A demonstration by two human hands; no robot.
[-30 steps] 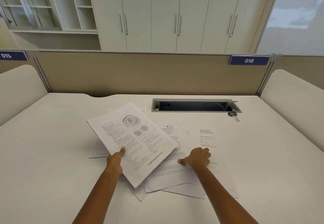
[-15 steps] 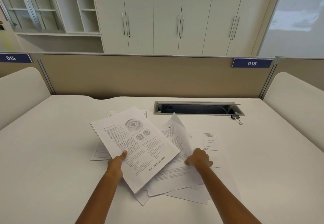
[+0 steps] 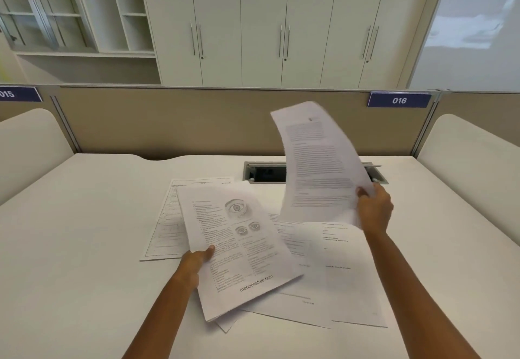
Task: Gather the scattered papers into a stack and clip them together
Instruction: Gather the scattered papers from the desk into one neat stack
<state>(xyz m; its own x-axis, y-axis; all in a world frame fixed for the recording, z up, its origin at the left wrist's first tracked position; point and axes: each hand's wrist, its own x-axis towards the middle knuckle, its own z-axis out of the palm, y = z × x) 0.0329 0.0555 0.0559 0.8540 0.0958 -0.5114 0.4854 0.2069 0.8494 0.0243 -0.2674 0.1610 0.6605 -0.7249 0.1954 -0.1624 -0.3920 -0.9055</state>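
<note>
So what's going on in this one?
A person is gathering loose printed papers on a white desk. The left hand grips the page with eye drawings at its left edge, thumb on top. The right hand pinches a text sheet held up in the air, bowed, in front of the cable slot. Several other sheets lie overlapping and askew on the desk, so there is no neat stack yet, and nothing looks clipped.

A white desk (image 3: pixel 84 246) with a cable slot (image 3: pixel 264 173) near its far edge meets a beige partition (image 3: pixel 197 122) bearing labels 015 (image 3: pixel 17 94) and 016 (image 3: pixel 399 100), with white cabinets (image 3: pixel 264 21) and open shelves (image 3: pixel 56 7) behind.
</note>
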